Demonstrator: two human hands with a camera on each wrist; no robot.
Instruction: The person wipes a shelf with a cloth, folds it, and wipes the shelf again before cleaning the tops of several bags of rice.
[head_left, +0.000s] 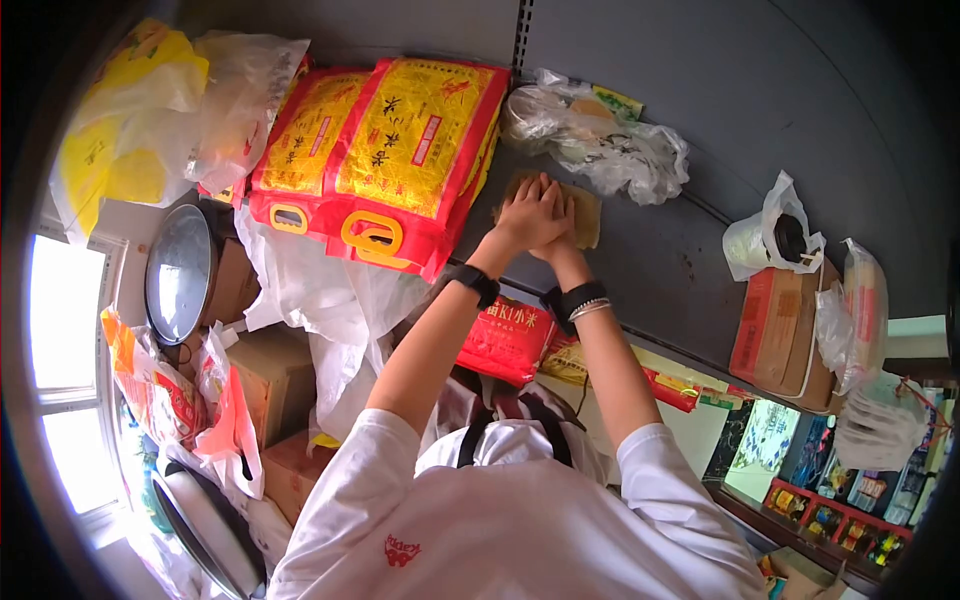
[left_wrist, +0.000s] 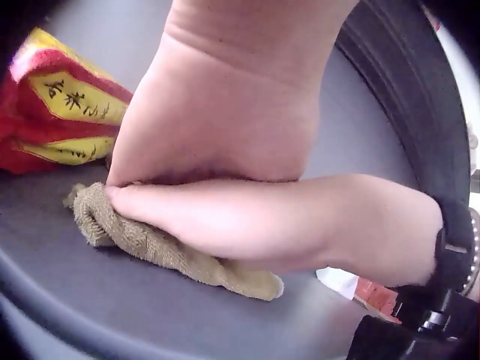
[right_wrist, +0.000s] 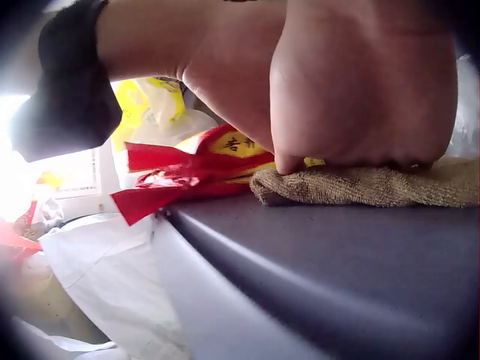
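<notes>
Your two hands are stacked on the grey shelf (head_left: pixel 660 262), the left hand (head_left: pixel 528 218) laid over the back of the right hand (left_wrist: pixel 247 217). The tan cloth (head_left: pixel 587 215) is directly beneath them, flat against the shelf surface — your right hand rests on it, and its edge shows past your fingers on the right in the head view. In the left wrist view the cloth runs in a bunched, folded strip along the underside of your right hand; in the right wrist view it lies low between your palm and the shelf.

Your left fingers are stretched out over the other hand and grip nothing. Your right fingers look mostly straight and pressed down on the cloth, though the left hand covers part of them, so you can't tell how their tips sit.

Just left of your hands stand red-and-yellow sacks (head_left: pixel 415 140) with yellow handles. Beyond the cloth lies a crumpled clear plastic bag (head_left: pixel 600 145). Well apart to the right, a cardboard box (head_left: pixel 778 322) carries a white plastic bag (head_left: pixel 752 240) with something dark in it. Below the shelf edge, between your forearms, sits a red packet (head_left: pixel 507 340).
</notes>
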